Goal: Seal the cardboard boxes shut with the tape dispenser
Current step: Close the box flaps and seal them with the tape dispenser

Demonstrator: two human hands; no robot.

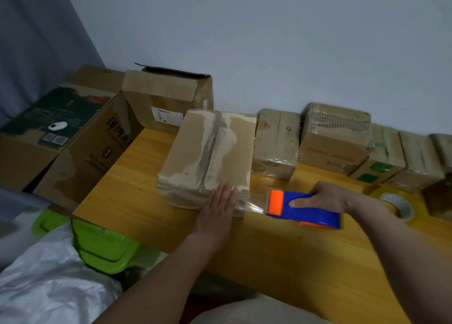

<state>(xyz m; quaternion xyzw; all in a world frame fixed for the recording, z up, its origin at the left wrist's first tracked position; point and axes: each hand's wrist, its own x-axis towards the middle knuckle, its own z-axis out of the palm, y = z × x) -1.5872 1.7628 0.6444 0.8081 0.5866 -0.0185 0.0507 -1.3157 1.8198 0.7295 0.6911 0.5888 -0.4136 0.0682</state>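
Brown box (pixel 208 152), flaps closed, worn old tape along top seam, lying flat on wooden table (pixel 137 201). Blue-and-orange dispenser (pixel 303 207) just right of near corner, orange end toward box, clear tape (pixel 253 205) stretched between the two. Further boxes (pixel 336 138), most wrapped in tape, lined along wall behind.

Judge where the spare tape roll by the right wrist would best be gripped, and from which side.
The spare tape roll lies flat on the wooden table, core hole facing up. Come from above: one finger in the hole, thumb on the outer rim nearest the person. Boxes crowd its far side, and the right hand holds the tape dispenser.
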